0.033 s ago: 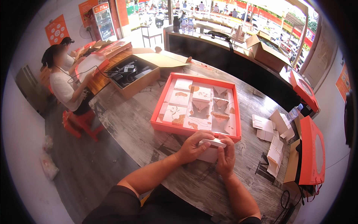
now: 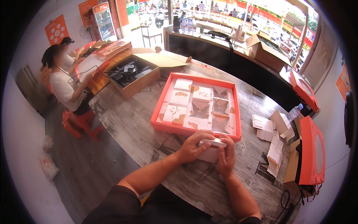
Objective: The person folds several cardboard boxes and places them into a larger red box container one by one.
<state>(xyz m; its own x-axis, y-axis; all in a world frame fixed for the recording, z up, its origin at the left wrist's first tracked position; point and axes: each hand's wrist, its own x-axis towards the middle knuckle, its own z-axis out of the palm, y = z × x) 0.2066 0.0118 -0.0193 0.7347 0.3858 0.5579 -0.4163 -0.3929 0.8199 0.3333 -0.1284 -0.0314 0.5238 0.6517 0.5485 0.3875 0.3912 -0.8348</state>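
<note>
My left hand (image 2: 190,148) and my right hand (image 2: 226,158) both grip a small white folding carton (image 2: 209,155) just in front of the big box. Fingers and thumbs of both hands are closed on its upper edge, and one of its panels hangs below them. Right behind my hands sits a large red gift box (image 2: 156,126), lying open. Inside it, white small boxes with orange flower prints (image 2: 179,98) fill the left and middle parts. Several others toward the right, such as the open-topped carton (image 2: 220,107), show hollow insides.
Flattened white cartons (image 2: 275,151) lie to the right, by a plastic bottle (image 2: 294,112) and a red lidded box (image 2: 312,151). A cardboard box with black items and cables (image 2: 132,76) stands at the far left of the grey wooden table (image 2: 130,123). Two people (image 2: 69,80) work beyond.
</note>
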